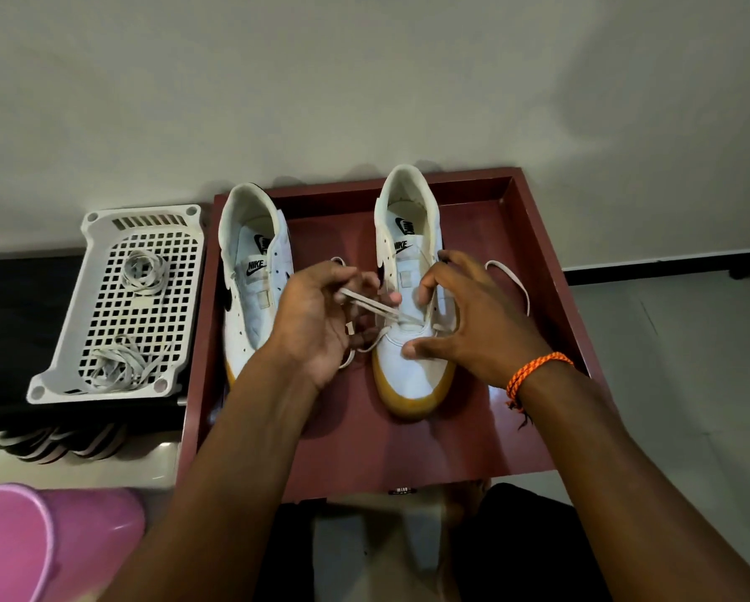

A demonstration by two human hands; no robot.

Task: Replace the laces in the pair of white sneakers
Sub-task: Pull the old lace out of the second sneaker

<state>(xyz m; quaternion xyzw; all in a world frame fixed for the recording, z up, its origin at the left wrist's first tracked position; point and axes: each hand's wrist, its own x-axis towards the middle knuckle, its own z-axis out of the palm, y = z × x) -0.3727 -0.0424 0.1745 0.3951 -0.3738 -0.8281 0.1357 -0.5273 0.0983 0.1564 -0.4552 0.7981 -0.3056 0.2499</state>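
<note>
A: Largest item first?

B: Dark red tray (534,262), raised rim, set on the floor against a pale wall. It carries both sneakers.

A: Next, off the tray?

B: White perforated basket (103,236), just left of the tray. Two bundles of loose laces inside: one coiled near the far end (145,271), one tangled at the near end (114,369). A pink tub (38,545) sits at the lower left corner of the view, only partly shown.

A: The sneakers?

B: Right sneaker (408,367): white, gum-coloured sole, toe toward the person, near the tray's middle. Left sneaker (251,306): same make, at the tray's left edge, eyelets bare, toe hidden behind the left forearm.

A: Hands?

B: Left hand (316,323): fingers curled, gripping one run of the white lace (368,304) between the two shoes. Right hand (464,323): fingers spread and bent over the right sneaker's eyelets, thumb pressed on the toe box; the fingertips are at the lace, but I cannot tell whether they pinch it. An orange cord bracelet (538,371) is on that wrist.

A: Smallest?

B: The lace itself, threaded through the lowest eyelets, its other end looping out on the tray right of the shoe.
</note>
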